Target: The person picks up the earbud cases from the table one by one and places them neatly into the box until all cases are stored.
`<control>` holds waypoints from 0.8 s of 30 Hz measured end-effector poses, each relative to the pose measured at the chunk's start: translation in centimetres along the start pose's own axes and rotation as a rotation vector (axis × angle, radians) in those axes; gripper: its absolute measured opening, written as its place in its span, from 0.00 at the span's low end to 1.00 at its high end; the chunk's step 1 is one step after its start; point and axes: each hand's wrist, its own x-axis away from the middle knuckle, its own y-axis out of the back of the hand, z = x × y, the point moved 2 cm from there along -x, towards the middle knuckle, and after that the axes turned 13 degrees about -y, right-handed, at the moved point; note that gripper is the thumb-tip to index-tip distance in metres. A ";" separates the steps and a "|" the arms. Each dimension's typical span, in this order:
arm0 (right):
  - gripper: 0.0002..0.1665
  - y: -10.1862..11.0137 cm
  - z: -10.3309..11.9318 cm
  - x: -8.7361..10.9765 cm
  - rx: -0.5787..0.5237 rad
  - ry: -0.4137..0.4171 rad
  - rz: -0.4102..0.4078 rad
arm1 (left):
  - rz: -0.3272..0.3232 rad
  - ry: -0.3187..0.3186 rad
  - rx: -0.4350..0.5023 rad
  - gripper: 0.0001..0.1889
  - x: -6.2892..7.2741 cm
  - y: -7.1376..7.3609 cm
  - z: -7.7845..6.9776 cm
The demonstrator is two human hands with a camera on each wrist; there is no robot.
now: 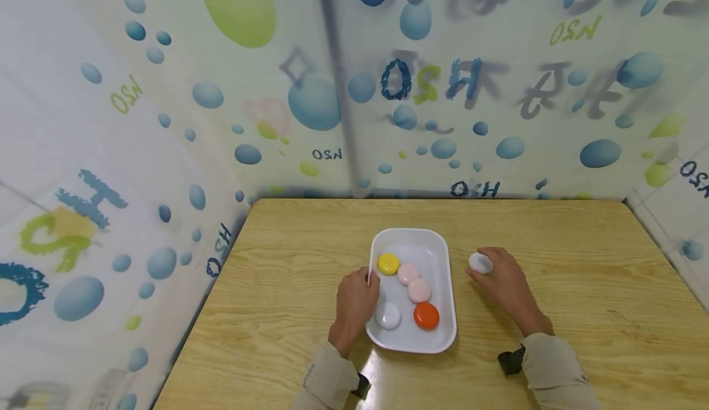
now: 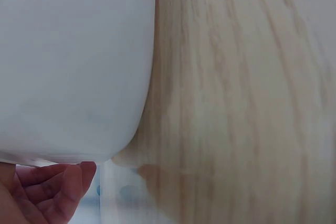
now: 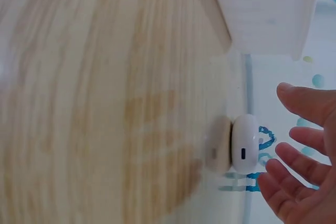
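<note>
A white rectangular tray (image 1: 396, 346) sits in the middle of the table. My left hand (image 1: 356, 302) grips its left rim; in the left wrist view curled fingers (image 2: 55, 195) lie against the tray's edge. To the tray's right, a small round white case (image 1: 480, 263) with a dark slot rests on the wood. My right hand (image 1: 505, 284) is over its right side, fingers and thumb spread. The right wrist view shows the white case (image 3: 244, 144) with a gap to the fingertips. Inside the tray lie smooth round pieces: yellow (image 1: 388, 264), two pink (image 1: 408, 274), white (image 1: 389, 316) and orange-red (image 1: 426, 316).
The wooden table (image 1: 299, 244) reaches back to a patterned wall (image 1: 376, 170). Another patterned wall (image 1: 183, 225) runs along its left side, and a light panel (image 1: 676, 225) borders the right.
</note>
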 end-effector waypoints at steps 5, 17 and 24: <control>0.32 -0.2 -0.6 -0.4 0.009 -0.003 -0.007 | 0.005 0.000 0.007 0.13 0.1 0.0 0.0; 0.34 -0.4 -1.8 -1.0 -0.007 -0.050 0.035 | -0.001 -0.005 0.002 0.12 0.0 0.1 -0.1; 0.36 -0.7 -2.2 -1.2 -0.006 -0.061 0.057 | -0.012 -0.016 -0.012 0.13 0.1 -0.1 0.0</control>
